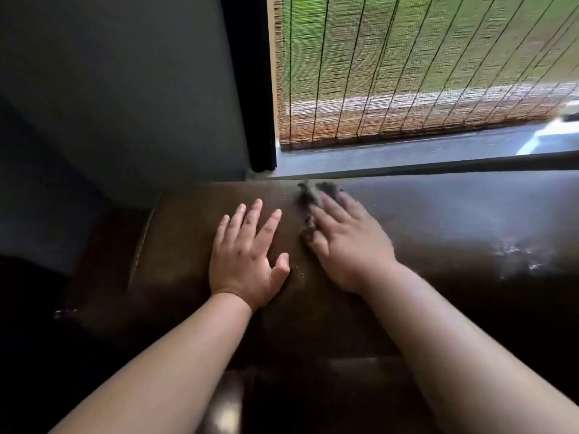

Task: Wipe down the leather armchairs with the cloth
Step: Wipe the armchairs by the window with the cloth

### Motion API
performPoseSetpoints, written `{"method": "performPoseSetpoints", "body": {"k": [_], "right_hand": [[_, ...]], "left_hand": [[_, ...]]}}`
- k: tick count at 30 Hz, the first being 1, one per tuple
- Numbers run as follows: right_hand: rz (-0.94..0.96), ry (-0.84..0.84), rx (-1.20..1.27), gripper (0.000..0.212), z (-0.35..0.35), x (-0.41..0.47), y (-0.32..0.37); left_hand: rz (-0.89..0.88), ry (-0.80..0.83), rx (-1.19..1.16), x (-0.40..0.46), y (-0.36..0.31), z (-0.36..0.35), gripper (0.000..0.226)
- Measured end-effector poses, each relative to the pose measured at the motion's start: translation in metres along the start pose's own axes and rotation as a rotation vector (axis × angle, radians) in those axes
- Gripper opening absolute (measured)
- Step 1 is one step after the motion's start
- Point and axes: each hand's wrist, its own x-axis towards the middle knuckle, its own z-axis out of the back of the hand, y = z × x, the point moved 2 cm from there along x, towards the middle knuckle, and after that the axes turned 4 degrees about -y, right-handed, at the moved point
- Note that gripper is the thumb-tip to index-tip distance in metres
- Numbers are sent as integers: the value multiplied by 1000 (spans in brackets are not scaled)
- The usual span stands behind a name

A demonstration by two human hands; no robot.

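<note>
Two flat, straight-fingered hands, left (pixel 247 258), right (pixel 347 245) atop one cloth (pixel 308 198), one armchair (pixel 438 220).

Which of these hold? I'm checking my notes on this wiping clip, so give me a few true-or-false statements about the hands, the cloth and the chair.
1. The left hand lies flat on the brown leather armchair. True.
2. The dark cloth is under the left hand. False: it is under the right hand.
3. The right hand's fingers are straight on the cloth. True.
4. The woven blind hangs left of the hands. False: it hangs ahead and to the right.
5. The left hand grips a spray bottle. False: it holds nothing.
</note>
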Motion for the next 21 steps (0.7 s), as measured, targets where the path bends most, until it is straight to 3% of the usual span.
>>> {"method": "performPoseSetpoints", "body": {"k": [3,7,10,11,14,16,18,21], "right_hand": [[130,14,5,67,1,-32,-1],[-307,-64,16,69,15,-67,-133],[-494,-113,45,65,14,-86,-134],[-448,-94,33,62,11,-91,-112],[-72,-71,2,65,-3,-111,-53],[46,7,-52,74,-5,-124,-67],[-48,14,-73,82,-2,-130,-122],[-419,-98,-13,85,11,-144,-214]], "left_hand": [[2,-9,-2,0,0,1,74],[13,4,9,0,0,0,73],[48,70,47,1,-4,3,72],[56,128,71,2,-9,7,73],[123,360,242,11,-24,26,72],[211,433,294,22,-46,42,70],[227,433,184,38,-89,47,67],[63,401,-37,56,-176,25,69]]}}
